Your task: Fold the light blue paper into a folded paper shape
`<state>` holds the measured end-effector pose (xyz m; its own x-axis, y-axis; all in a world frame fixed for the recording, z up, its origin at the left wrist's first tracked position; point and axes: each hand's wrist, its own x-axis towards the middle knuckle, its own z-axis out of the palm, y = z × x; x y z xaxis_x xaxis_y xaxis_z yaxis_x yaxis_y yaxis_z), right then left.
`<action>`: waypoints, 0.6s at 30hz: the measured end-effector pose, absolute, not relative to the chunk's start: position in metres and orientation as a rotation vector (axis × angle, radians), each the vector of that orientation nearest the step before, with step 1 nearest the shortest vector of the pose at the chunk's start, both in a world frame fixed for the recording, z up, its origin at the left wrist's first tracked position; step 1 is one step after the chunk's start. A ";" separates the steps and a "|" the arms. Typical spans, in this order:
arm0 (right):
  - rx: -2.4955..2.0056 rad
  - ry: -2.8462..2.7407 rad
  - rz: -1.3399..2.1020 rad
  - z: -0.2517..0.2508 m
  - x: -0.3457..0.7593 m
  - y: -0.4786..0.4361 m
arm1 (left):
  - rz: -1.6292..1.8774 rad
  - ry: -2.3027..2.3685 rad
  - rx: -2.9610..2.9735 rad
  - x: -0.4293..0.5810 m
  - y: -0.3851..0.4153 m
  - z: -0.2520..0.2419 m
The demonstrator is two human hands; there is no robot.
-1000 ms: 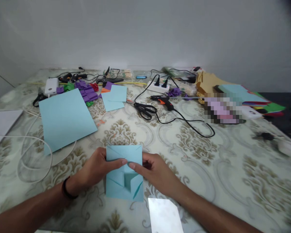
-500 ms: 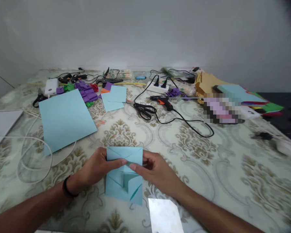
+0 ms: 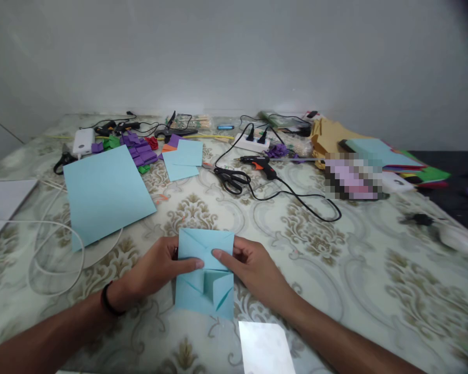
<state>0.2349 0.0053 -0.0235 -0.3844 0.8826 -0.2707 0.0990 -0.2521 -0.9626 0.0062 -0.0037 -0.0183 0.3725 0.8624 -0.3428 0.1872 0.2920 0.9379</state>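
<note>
Both hands hold a light blue folded paper (image 3: pixel 206 244) above the patterned tablecloth. Creases cross its upper part, and flaps stand partly raised in its lower half. My left hand (image 3: pixel 164 262) grips the left edge, thumb lying across the front and fingers hidden behind. On the opposite edge, my right hand (image 3: pixel 251 262) is closed the same way, its thumb pressing near the middle. A white piece of paper (image 3: pixel 265 347) lies on the cloth below my right wrist.
A large light blue sheet (image 3: pixel 107 195) lies left, over a white cable (image 3: pixel 81 259). Smaller blue squares (image 3: pixel 185 156), scissors (image 3: pixel 232 179), a glue gun (image 3: pixel 263 165) and a power strip (image 3: pixel 253 142) sit farther back. Stacked coloured papers (image 3: pixel 390 150) are at the right.
The folded paper has shifted slightly right and away from me. My right thumb has moved up a little on its front, and the paper's lower edge sits higher.
</note>
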 end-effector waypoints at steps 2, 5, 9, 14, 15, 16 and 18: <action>-1.193 -1.453 1.695 -0.020 0.236 0.005 | 0.635 1.168 1.213 0.006 -0.004 -0.017; -1.082 -1.533 1.720 -0.014 0.239 0.005 | 0.711 1.263 1.190 0.007 -0.003 -0.015; -1.009 -1.514 1.804 -0.014 0.239 0.005 | 0.790 1.319 1.141 0.007 -0.003 -0.013; -1.054 -1.365 1.732 -0.024 0.234 0.004 | 0.884 1.345 1.111 0.006 -0.002 -0.017; -1.088 -1.388 1.619 -0.024 0.234 0.003 | 0.902 1.348 1.108 0.005 -0.002 -0.018; -1.115 -1.442 1.487 -0.025 0.234 0.003 | 0.916 1.352 1.107 0.005 -0.001 -0.019; -1.132 -1.613 1.241 -0.023 0.236 0.003 | 0.935 1.360 1.108 0.004 -0.001 -0.021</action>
